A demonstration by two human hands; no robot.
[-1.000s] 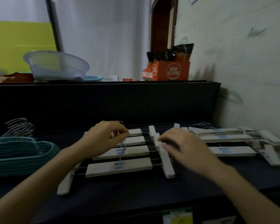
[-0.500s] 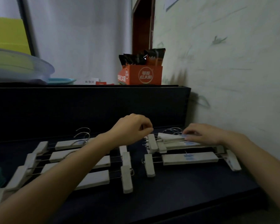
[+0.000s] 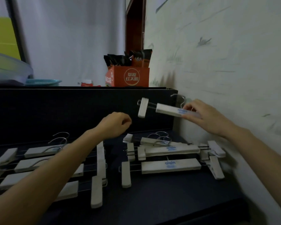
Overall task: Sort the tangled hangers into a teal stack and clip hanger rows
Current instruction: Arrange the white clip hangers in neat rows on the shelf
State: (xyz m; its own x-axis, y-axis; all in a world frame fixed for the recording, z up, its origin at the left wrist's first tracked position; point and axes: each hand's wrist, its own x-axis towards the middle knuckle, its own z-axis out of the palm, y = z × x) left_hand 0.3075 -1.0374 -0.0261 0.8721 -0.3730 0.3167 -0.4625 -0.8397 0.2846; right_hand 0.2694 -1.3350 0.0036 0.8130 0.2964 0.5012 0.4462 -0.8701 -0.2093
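Head view: a clip hanger (image 3: 170, 110) is held pinched by its bar in the fingers of the right hand (image 3: 206, 117), clear above the right row (image 3: 170, 167) on the table (image 3: 152, 200), apparently for straighter placing, while the left hand (image 3: 115, 125) is curled empty.

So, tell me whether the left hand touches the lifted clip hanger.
Apart. The head view shows a strip of dark back panel between the left hand and the near clip of the raised clip hanger, which the right hand holds.
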